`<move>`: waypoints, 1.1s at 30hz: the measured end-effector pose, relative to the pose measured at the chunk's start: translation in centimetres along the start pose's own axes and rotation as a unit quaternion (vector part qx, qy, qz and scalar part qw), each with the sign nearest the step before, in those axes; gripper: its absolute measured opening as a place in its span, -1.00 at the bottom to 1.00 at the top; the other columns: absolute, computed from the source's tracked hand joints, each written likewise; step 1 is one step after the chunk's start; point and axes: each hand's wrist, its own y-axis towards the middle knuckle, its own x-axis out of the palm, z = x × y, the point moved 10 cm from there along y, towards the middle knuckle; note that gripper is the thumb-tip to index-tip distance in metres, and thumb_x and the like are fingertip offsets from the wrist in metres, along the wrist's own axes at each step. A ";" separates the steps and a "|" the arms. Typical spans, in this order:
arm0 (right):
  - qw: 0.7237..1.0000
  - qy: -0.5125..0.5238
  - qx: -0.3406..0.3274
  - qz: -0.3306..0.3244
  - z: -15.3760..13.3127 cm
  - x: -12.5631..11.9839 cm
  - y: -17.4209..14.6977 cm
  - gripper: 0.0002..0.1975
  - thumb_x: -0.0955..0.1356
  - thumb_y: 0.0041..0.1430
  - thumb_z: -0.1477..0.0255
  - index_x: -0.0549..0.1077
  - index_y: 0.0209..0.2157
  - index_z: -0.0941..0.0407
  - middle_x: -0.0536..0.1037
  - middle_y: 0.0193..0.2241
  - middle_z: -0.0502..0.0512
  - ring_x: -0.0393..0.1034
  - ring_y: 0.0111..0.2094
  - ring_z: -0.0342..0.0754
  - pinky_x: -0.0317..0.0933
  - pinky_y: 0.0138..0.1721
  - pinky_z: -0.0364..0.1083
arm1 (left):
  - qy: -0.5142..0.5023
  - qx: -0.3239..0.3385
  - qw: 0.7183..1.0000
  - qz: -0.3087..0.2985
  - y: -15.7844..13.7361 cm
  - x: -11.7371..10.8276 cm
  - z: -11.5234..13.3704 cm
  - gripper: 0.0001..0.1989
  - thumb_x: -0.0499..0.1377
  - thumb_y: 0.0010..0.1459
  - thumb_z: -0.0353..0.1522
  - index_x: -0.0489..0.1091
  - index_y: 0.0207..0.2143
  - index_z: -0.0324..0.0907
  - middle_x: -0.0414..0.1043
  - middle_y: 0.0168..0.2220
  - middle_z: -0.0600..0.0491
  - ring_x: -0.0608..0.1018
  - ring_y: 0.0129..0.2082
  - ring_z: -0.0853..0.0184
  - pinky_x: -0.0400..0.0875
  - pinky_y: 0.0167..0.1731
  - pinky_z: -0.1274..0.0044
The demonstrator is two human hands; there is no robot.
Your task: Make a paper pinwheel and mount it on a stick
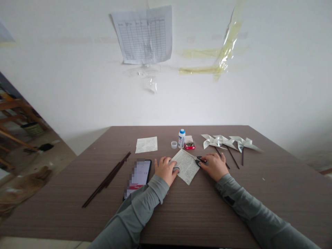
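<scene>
A square of printed paper (188, 171) lies turned cornerwise on the table between my hands. My left hand (165, 169) rests on its left corner with the fingers spread; a small grey curved piece, which I cannot make out, shows between thumb and forefinger. My right hand (214, 166) is closed around the black handles of a pair of scissors (197, 158). The scissor blades point up and left over the paper's upper right edge. Beyond the paper stand a white bottle with a blue cap (182, 139), a small clear cup (174, 145) and an open red box (190, 146) of small pieces.
Several paper pinwheels (229, 141) on dark sticks lie at the back right. Another paper square (146, 144) sits at the back left. Dark sticks (109, 176) and a phone (141, 173) lie left of my left arm. A wall (90, 86) rises behind the table.
</scene>
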 end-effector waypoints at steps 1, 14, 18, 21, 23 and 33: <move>1.000 0.007 0.001 0.005 0.1 0.0 0.0 -0.75 0.54 0.40 0.18 0.91 -0.07 -0.07 0.89 0.02 0.25 0.65 0.31 0.47 0.09 0.68 0.75 | -0.002 0.000 1.000 0.000 0.0 0.0 0.0 -0.68 0.48 0.51 -0.45 0.88 0.21 0.02 0.76 0.43 -0.23 0.60 0.56 -0.32 0.28 0.72 -0.51; 0.999 0.046 0.030 0.002 -0.3 -0.3 0.1 -0.74 0.60 0.27 0.29 0.94 -0.04 -0.06 0.91 0.06 0.23 0.73 0.36 0.49 0.21 0.68 0.68 | -0.011 0.005 1.000 0.006 0.1 -0.6 0.2 -0.64 0.52 0.45 -0.49 0.88 0.19 0.00 0.75 0.43 -0.22 0.63 0.54 -0.29 0.31 0.72 -0.48; 0.998 0.059 0.028 0.008 -0.3 -0.4 0.2 -0.78 0.61 0.20 0.33 0.92 -0.12 -0.07 0.92 0.00 0.22 0.79 0.29 0.48 0.28 0.66 0.67 | -0.012 0.007 1.000 0.008 0.1 -0.5 0.2 -0.63 0.51 0.46 -0.49 0.88 0.21 0.00 0.75 0.45 -0.26 0.63 0.55 -0.32 0.27 0.73 -0.49; 0.997 0.069 0.016 0.025 -0.2 -0.6 0.2 -0.81 0.60 0.18 0.30 0.89 -0.17 -0.07 0.92 -0.05 0.21 0.81 0.22 0.46 0.32 0.62 0.70 | -0.011 0.006 1.000 0.027 0.0 -0.7 0.0 -0.64 0.52 0.48 -0.47 0.87 0.24 0.01 0.76 0.45 -0.29 0.65 0.51 -0.33 0.32 0.70 -0.47; 0.997 0.074 0.013 0.033 0.0 -0.7 0.2 -0.84 0.59 0.17 0.28 0.86 -0.21 -0.07 0.92 -0.08 0.20 0.81 0.19 0.45 0.33 0.61 0.72 | -0.004 0.001 0.999 0.048 -0.1 -0.9 -0.3 -0.64 0.54 0.48 -0.43 0.86 0.26 -0.01 0.76 0.42 -0.30 0.68 0.47 -0.32 0.41 0.66 -0.41; 0.988 0.149 -0.007 0.041 1.3 -2.2 1.6 -0.89 0.63 0.11 0.27 0.79 -0.31 -0.04 0.91 -0.10 0.23 0.81 0.12 0.45 0.40 0.55 0.64 | -0.002 -0.004 0.999 0.047 0.2 0.0 -1.1 -0.84 0.50 0.60 -0.25 0.91 0.01 -0.10 0.89 0.16 -0.22 0.79 0.34 -0.18 0.66 0.48 0.01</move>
